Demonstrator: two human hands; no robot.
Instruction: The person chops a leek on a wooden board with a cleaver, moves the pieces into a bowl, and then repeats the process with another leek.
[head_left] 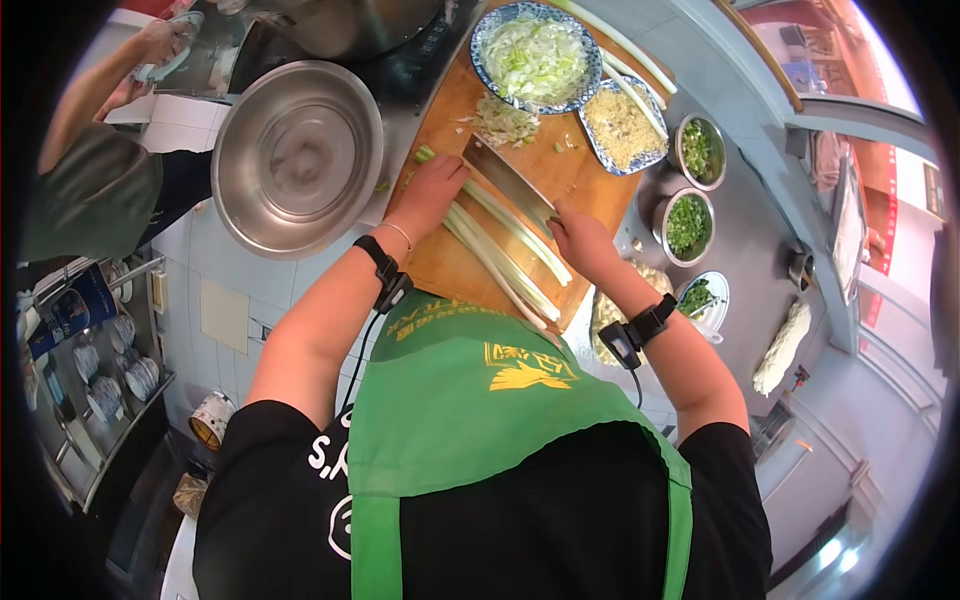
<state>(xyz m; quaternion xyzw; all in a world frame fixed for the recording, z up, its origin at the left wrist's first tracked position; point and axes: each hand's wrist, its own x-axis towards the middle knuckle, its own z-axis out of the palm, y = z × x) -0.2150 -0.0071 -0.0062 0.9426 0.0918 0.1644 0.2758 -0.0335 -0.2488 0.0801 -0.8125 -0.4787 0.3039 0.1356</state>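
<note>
My left hand (432,190) is closed over the green ends of several long pale scallion stalks (500,255) on the wooden cutting board (590,210). A wide kitchen knife (508,178) lies at a slant across the board, its handle in my closed right hand (583,238). The blade's far end is close to my left fingers. Just beyond the blade sits a small heap of chopped scallion (503,120). A blue-patterned bowl (478,62) full of sliced scallion stands at the board's far end, beside a patterned dish of minced garlic (622,125).
A large steel basin (228,165) stands left of the board, below a big pot (345,25). Two steel bowls of chopped greens (686,225) are on the right, near a white bowl (712,310) and a pale dough-like roll (782,350). A co-worker (85,190) is at far left.
</note>
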